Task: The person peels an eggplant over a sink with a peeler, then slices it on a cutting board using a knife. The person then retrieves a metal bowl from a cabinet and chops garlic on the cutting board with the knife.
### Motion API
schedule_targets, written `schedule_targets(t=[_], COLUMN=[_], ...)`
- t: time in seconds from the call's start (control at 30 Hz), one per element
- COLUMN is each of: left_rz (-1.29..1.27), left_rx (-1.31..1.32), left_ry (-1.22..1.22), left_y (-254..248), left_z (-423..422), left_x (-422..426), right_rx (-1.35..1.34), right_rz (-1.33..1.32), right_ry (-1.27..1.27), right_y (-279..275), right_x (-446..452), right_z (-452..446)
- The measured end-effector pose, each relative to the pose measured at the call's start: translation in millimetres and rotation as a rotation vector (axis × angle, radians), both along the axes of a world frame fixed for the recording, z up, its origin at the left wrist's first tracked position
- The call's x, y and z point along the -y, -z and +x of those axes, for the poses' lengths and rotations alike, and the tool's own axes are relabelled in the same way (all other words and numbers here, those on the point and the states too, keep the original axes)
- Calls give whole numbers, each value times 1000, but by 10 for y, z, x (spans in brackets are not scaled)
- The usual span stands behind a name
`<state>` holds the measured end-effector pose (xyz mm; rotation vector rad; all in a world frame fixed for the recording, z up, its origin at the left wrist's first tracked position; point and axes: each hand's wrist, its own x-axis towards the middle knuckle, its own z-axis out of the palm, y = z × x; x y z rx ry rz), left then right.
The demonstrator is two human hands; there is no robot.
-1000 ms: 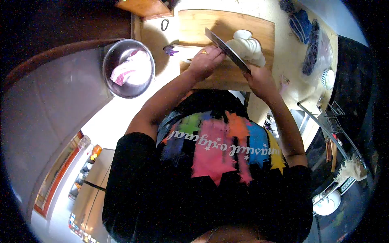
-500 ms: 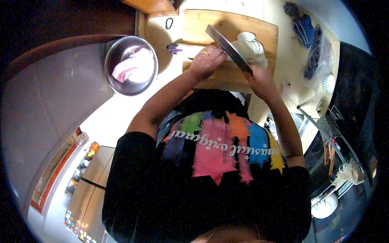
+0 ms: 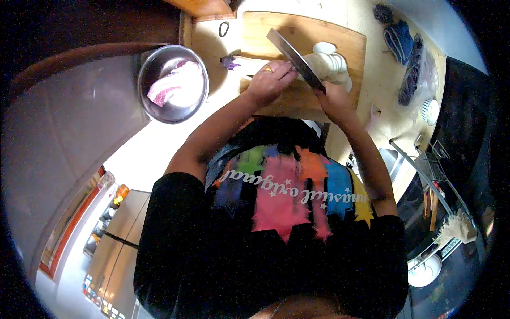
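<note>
My right hand [image 3: 338, 101] is wrapped round the handle of a cleaver [image 3: 295, 57], whose broad dark blade points up and to the left. The blade stands against a long pale vegetable [image 3: 245, 66] with a purplish end; its exact kind I cannot tell. My left hand [image 3: 272, 80], a ring on one finger, presses on that vegetable with curled fingers just left of the blade. White round slices [image 3: 333, 63] lie overlapping to the right of the cleaver. Everything rests on a wooden cutting board [image 3: 265, 26]. My left fingertips are partly hidden by the blade.
To the left, a metal bowl [image 3: 146, 101] holds a piece of raw meat [image 3: 166, 87]. A black loop [image 3: 223, 28] lies beyond the board's left side. Blue cloth [image 3: 398, 41], a clear plastic bag [image 3: 425, 74] and a striped cup [image 3: 430, 111] are on the right.
The cleaver and my right hand have shifted slightly up and to the left. My left hand stays in nearly the same place on the vegetable.
</note>
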<state>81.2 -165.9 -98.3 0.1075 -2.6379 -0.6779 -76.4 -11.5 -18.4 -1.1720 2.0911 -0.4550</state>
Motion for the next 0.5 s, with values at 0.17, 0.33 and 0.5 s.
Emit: schedule_targets(t=[0.17, 0.33, 0.5], left_rz=[-76, -84, -48], left_rx=[-61, -116, -54], left_ry=[8, 30, -26], left_y=[58, 75, -123], left_z=[-27, -21, 36], left_x=[17, 29, 73], right_rx=[-32, -103, -7], right_rz=[159, 203, 56], right_ry=[-109, -22, 23], right_y=[-309, 17, -63], right_x=[102, 266, 219], right_z=[-3, 208, 123])
